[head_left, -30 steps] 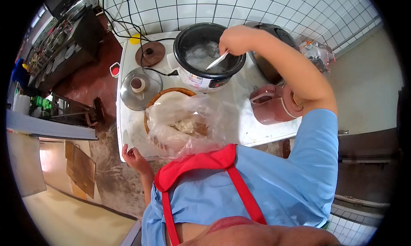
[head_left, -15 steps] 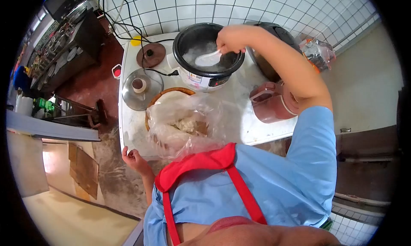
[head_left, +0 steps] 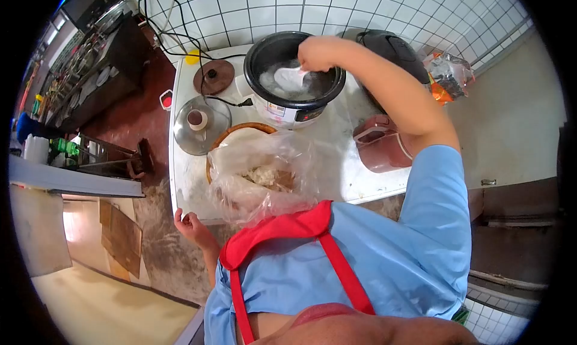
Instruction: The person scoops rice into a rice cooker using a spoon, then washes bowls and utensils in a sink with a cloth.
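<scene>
My right hand (head_left: 318,53) is closed around the handle of a white rice paddle (head_left: 291,78), whose blade is down in the pot of a rice cooker (head_left: 275,109). White rice, partly blurred by steam, shows around the blade. My left hand (head_left: 193,231) hangs beside the front left edge of the counter, its fingers loosely bent and apart, holding nothing. Between my body and the cooker stands a round brown-rimmed basket (head_left: 211,159), lined with a clear plastic bag (head_left: 294,156). A clump of rice (head_left: 262,176) lies inside the bag.
Left of the cooker lie a glass lid (head_left: 187,142) and a brown lid (head_left: 223,75), with a black cord between. At right are a pinkish-brown jug (head_left: 377,150), a black appliance (head_left: 393,54) and a foil package (head_left: 449,75). A tiled wall rises behind the white counter (head_left: 333,177).
My right hand has moved slightly left, and the paddle has tipped from nearly flat to a steeper angle, blade in the pot. My left hand stays beside the counter.
</scene>
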Demonstrator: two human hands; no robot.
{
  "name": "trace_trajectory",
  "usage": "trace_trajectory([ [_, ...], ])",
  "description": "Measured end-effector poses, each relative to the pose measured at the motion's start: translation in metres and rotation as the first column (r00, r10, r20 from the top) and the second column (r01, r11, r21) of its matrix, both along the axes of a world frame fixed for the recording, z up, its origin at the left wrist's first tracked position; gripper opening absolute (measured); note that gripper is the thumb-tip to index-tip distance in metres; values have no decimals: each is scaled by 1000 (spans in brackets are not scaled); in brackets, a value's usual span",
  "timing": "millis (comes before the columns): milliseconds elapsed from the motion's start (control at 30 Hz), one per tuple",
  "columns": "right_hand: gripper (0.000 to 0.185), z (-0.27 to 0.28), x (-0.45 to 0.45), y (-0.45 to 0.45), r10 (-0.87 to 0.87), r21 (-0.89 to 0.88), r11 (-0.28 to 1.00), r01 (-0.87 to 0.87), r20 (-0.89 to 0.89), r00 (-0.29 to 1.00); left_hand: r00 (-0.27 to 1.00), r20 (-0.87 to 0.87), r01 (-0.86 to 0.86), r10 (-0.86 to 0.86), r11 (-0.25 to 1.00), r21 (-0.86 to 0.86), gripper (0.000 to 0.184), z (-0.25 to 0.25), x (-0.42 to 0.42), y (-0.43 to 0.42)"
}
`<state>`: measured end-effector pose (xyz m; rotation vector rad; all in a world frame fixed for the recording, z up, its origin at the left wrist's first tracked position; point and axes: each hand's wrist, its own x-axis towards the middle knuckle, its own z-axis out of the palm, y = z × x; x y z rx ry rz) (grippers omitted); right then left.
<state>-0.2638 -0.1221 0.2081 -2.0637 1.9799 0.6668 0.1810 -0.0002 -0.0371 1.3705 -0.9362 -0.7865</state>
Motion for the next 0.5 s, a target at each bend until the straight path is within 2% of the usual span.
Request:
trace_trajectory([
  [67, 23, 18, 6, -2, -52, -56, 997, 52, 6, 999, 1000, 8, -8, 8, 1000, -3, 32, 2, -2, -2],
  [200, 22, -30, -1, -29, 20, -192, 981, -27, -41, 999, 997, 82, -8, 5, 1000, 27, 32, 9, -10, -6],
  [267, 21, -46, 0, -27, 29, -238, 971, -21, 33, 999, 995, 100, 7, -9, 1000, 25, 32, 9, -10, -4],
  [300, 21, -47, 6, -21, 30, -286, 958, -13, 57, 998, 996, 88, 11, -12, 1000, 13, 32, 6, -7, -4],
  [433, 21, -29, 7, -17, 16, -249, 968, -5, 43, 999, 997, 74, 14, -14, 1000, 3, 32, 8, -7, -4],
  [500, 18, -19, 2, -10, 34, -336, 942, -21, 33, 999, 998, 57, 20, -20, 1000, 3, 33, 19, -12, -5],
])
